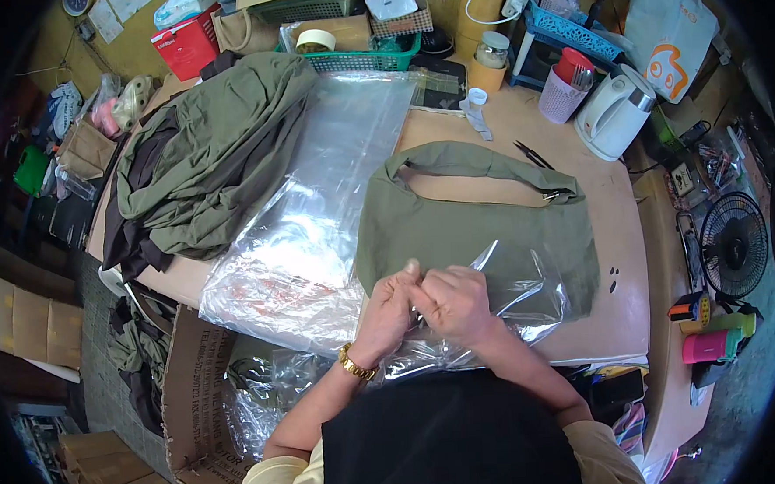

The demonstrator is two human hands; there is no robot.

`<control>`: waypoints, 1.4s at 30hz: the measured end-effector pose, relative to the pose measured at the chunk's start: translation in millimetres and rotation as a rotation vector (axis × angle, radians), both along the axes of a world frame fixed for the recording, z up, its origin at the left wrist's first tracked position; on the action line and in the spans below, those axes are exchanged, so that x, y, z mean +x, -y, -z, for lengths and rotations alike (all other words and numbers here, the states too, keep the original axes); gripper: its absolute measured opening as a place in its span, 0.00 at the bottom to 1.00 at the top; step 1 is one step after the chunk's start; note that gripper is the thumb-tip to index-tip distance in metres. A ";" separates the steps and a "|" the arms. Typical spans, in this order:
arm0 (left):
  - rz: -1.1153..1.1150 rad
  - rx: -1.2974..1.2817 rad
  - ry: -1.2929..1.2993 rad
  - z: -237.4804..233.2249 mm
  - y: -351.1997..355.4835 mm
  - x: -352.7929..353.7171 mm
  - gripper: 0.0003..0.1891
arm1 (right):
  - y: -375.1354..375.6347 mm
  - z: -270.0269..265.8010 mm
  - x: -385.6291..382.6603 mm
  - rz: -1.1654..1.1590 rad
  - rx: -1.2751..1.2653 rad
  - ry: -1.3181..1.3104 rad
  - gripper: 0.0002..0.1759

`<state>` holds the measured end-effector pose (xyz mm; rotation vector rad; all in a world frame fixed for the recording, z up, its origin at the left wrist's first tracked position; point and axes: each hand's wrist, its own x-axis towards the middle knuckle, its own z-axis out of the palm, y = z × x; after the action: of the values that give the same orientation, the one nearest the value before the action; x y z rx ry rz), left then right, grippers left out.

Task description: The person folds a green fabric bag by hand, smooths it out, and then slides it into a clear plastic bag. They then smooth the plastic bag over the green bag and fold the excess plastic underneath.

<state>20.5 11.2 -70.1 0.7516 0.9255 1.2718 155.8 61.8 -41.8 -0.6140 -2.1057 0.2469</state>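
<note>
An olive-green shoulder bag [483, 228] lies flat on the table, its strap looped toward the far side. Over its lower part is a clear plastic bag [428, 355], crinkled and partly hidden by my arms. My left hand [389, 310] and my right hand [452, 302] meet above the near edge of the shoulder bag, knuckles almost touching. Both have their fingers closed on the plastic, which bunches up between and below them. The exact grip is hidden inside the fists.
Left of the shoulder bag lies a stack of clear plastic bags [315, 202], with a heap of olive fabric [216, 154] beyond. Below the table edge stands an open cardboard box [185, 401] holding plastic-wrapped items. A white kettle [613, 116], a pen [534, 154] and a fan [734, 243] are on the right.
</note>
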 end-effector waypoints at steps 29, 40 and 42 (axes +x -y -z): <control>0.111 0.212 -0.053 -26.6 -15.5 -36.8 0.17 | -10.4 -22.0 34.1 -0.406 -1.487 -0.390 0.07; -0.142 -0.013 0.079 -61.6 -21.7 -109.2 0.22 | -32.7 -46.9 94.3 -1.036 -0.701 0.247 0.15; -0.192 -0.031 0.046 -90.4 -23.8 -98.3 0.21 | -30.3 -44.1 103.3 -1.043 -0.772 0.244 0.17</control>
<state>-77.8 35.0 20.2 0.6177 0.9956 1.4337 259.1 92.2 2.3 0.1275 -2.3603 1.6762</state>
